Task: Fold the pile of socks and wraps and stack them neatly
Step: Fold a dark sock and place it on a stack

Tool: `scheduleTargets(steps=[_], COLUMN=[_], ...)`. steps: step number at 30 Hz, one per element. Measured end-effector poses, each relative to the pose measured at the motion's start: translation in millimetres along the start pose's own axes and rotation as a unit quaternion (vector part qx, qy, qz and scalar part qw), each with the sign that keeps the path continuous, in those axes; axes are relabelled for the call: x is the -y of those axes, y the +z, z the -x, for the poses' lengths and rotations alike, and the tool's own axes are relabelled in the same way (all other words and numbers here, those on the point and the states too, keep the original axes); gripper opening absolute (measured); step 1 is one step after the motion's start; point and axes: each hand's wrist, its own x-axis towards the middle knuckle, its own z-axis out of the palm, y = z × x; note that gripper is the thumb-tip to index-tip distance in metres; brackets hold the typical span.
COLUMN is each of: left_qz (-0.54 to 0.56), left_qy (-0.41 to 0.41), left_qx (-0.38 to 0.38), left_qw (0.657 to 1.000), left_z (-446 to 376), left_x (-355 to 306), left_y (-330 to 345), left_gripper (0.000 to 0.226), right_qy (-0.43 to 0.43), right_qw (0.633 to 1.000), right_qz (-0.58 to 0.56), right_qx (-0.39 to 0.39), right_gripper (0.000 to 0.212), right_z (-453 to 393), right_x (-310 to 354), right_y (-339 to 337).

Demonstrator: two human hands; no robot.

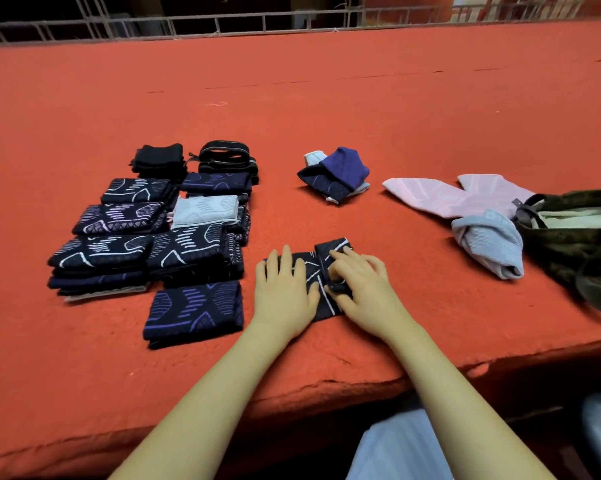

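We pressed left hand (282,287) flat on navy sock (313,271), long axis crosswise; right hand (359,284) nearer folded end, seemingly pinching flap.

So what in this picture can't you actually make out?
- Head view: the middle of the dark patterned sock being folded is covered by the left hand and right hand.
- Head view: the camouflage fabric bag is cut off by the right edge, and its contents are unclear.
- Head view: how many pieces make up the crumpled blue and navy bundle cannot be told.
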Motion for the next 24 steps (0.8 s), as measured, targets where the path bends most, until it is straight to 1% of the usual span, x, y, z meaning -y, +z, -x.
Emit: scheduleTargets(steps=[1, 2, 4, 6, 8, 10, 11, 12, 13, 14, 16, 18, 21, 24], left_qz=[-0.013, -0.025, -0.058, -0.082, -0.094, -0.102, -0.1, -0.099, -0.096, -0.092, -0.076, -0.067, -0.081, -0.077], left_qy=[-0.007, -0.011, -0.008, 0.006, 0.018, 0.021, 0.02, 0.016, 0.009, 0.002, -0.003, -0.004, 0.005, 0.034], left_qx=[0.001, 0.004, 0.005, -0.013, -0.032, -0.042, -0.042, -0.04, -0.039, -0.044, -0.057, -0.055, -0.048, -0.101], left_qw=[1.0, 1.0, 0.998, 0.997, 0.995, 0.994, 0.994, 0.994, 0.995, 0.995, 0.995, 0.996, 0.996, 0.991], left_z=[0, -1, -3, -7, -12, -16, -18, -18, -19, -19, -19, -16, -8, -7], left_x=[4, 8, 14, 19, 22, 23, 24, 24, 24, 25, 27, 30, 35, 39], left_y=[-1, -2, -2, 2, 4, 3, 1, 0, -2, -4, -5, -5, -5, -10], left_gripper=[0.049, 0.048, 0.046, 0.042, 0.04, 0.032, 0.032, 0.033, 0.033, 0.033, 0.033, 0.035, 0.043, 0.051], right_qy=[-0.004, -0.003, 0.013, 0.03, 0.035, 0.038, 0.04, 0.041, 0.043, 0.046, 0.058, 0.062, 0.059, 0.05], right_qw=[0.999, 0.998, 0.998, 0.998, 0.998, 0.998, 0.998, 0.998, 0.998, 0.998, 0.991, 0.982, 0.977, 0.974], right_qz=[0.022, 0.037, 0.032, 0.013, 0.01, 0.006, 0.002, -0.001, 0.006, 0.032, 0.113, 0.161, 0.173, 0.18], right_qx=[0.024, 0.042, 0.053, 0.051, 0.053, 0.057, 0.056, 0.052, 0.045, 0.036, 0.045, 0.077, 0.107, 0.126], right_gripper=[0.016, 0.026, 0.043, 0.045, 0.037, 0.029, 0.032, 0.041, 0.055, 0.068, 0.083, 0.087, 0.09, 0.092], right_z=[-1, -2, -1, 1, 2, 2, 3, 3, 3, 2, 2, 1, 0, 1], right_x=[1, 2, 1, -1, -2, -2, -1, -1, 0, 0, 4, 8, 11, 13], right_y=[3, 4, 3, 1, 1, 1, 0, -1, 0, 1, 2, 2, -1, -3])
